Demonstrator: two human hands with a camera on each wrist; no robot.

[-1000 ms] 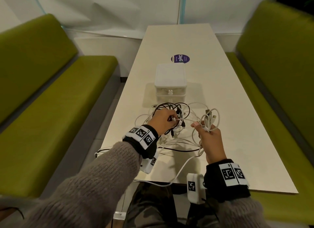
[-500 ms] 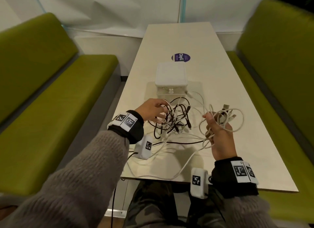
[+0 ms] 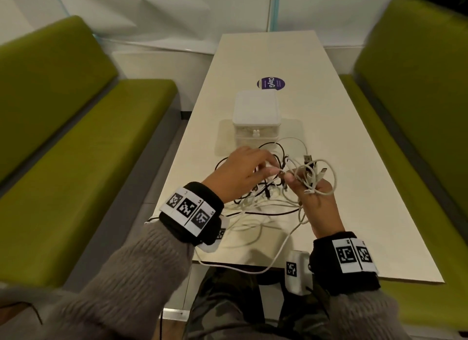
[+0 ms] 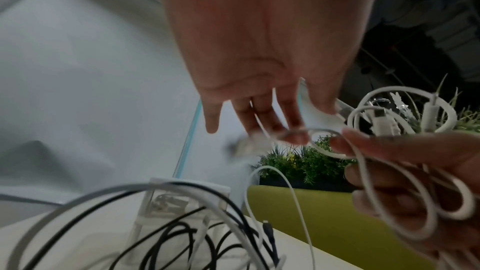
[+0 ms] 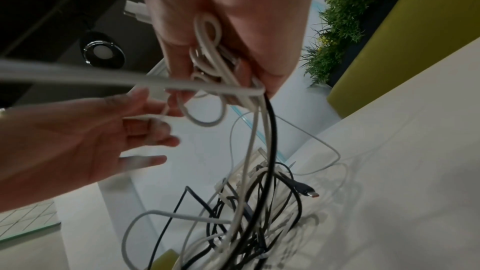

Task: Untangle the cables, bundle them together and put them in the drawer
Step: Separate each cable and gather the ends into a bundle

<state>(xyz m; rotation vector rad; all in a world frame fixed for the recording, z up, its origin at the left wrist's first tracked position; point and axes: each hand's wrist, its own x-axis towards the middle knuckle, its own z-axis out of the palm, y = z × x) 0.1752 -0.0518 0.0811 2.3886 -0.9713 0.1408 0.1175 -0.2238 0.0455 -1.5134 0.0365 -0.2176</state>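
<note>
Lying in a heap on the pale surface (image 3: pixel 359 162), the black and white cables (image 3: pixel 255 203) sat just at 6 o'clock of the small translucent drawer box (image 3: pixel 255 112), whose lower front they partly hid. The right hand (image 3: pixel 319 205) gripped a coil of white cable loops (image 3: pixel 319 177) raised above the heap; its fingers (image 5: pixel 182 28) curled round them, tips mostly covered. The left hand (image 3: pixel 240 175) reached in at 9 o'clock of that coil, its fingers (image 4: pixel 293 132) pinching a white strand, blurred. One white cable hung off the near edge. Green benches (image 3: pixel 76 162) flanked both sides.
</note>
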